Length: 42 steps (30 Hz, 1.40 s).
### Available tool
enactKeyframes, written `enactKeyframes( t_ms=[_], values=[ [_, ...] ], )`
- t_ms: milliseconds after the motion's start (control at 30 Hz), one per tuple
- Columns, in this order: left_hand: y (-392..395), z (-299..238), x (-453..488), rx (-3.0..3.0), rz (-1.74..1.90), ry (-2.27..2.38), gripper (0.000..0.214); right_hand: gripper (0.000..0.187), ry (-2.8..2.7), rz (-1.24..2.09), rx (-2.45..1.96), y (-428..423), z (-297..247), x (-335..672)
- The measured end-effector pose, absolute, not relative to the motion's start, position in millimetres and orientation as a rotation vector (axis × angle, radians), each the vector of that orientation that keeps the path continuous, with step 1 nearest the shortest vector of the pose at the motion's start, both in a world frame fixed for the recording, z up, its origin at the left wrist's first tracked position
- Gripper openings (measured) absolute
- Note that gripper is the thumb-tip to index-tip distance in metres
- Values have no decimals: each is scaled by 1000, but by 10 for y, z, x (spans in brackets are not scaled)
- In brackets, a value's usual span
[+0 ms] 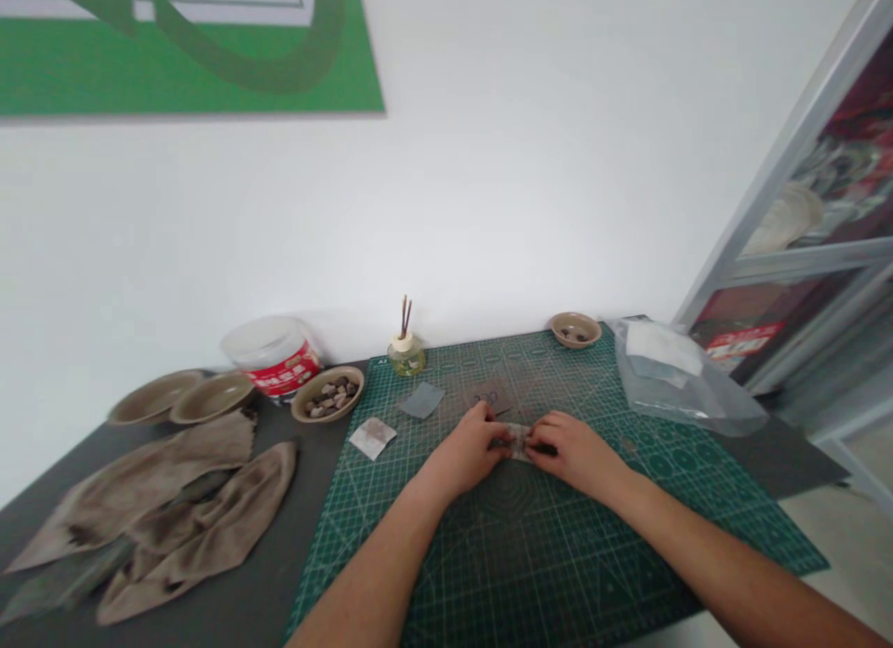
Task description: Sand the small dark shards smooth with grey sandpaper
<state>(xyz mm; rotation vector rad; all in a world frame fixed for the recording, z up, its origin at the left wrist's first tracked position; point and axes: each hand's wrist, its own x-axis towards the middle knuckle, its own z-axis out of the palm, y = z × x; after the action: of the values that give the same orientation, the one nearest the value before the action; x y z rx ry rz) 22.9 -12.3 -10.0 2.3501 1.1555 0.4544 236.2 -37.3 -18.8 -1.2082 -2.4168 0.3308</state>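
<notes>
Our left hand [464,451] and right hand [573,455] come together above the middle of the green cutting mat [614,574], both pinching a small mottled strip [517,442] between the fingertips; we cannot tell its material. A close pinch like this, with both hands near each other, keeps the strip steady between them. Just beyond lie a brown paper square [485,397], a grey sheet [421,400] and a pale sheet [372,438]. Farther off, the dark desk [317,499] holds brown rags [160,509] and a dish of small stones [327,392], while a reed diffuser [406,355] stands at the mat's far corner. A second dish [574,329] sits near a clear plastic bag [670,378].
</notes>
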Motion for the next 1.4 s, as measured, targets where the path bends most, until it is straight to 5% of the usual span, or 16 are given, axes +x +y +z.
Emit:
enactKeyframes(
  t_ms=[1400],
  values=[
    [-133,-52,276,2408,192,1530,31,6,-2422,362,-1152,-359,-240,2451]
  ],
)
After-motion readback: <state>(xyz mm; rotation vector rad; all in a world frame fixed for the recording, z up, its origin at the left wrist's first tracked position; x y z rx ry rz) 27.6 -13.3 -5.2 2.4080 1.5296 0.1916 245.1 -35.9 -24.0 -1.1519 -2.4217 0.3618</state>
